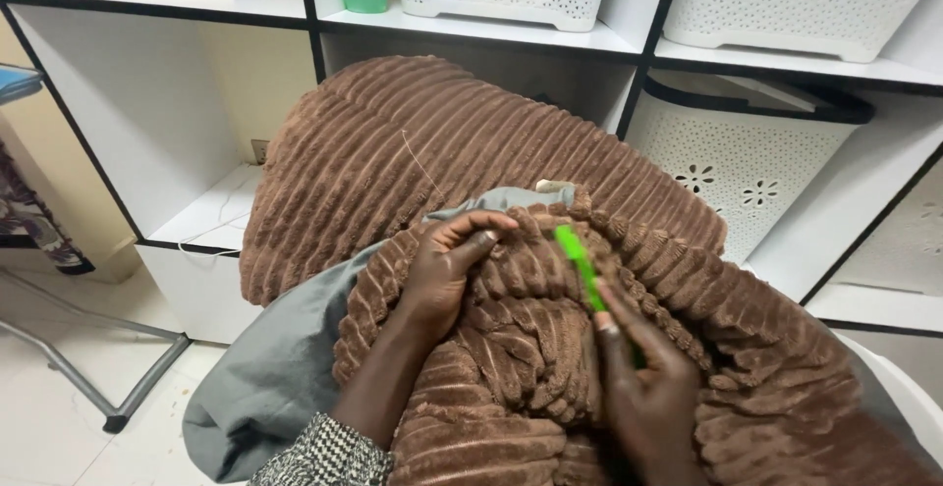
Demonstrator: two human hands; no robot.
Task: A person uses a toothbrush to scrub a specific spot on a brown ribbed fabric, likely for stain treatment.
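Biggest thing here is the brown ribbed plush cover (442,142), draped over something bulky in front of the white shelf unit (196,83), with its grey lining (285,358) turned out along the near edge. White perforated baskets (747,162) sit in the shelf cubbies behind it, well apart from the work.

The left hand (447,270) is pinching the bunched edge of the cover, fingers curled closed on a fold right by the seam. The right hand (643,378) is closed around a slim green tool (580,265), its tip resting against the ribbed edge just beside the left fingertips. Can't tell exactly what kind of tool it is, looks like a seam ripper or a thin pen.

My take: keep that left pinch tight and close to the tip so the plush stays taut, otherwise the pile hides the stitching. Small strokes, tip angled away from the holding fingers, and watch the loose thread (420,160) lying on the cover above.
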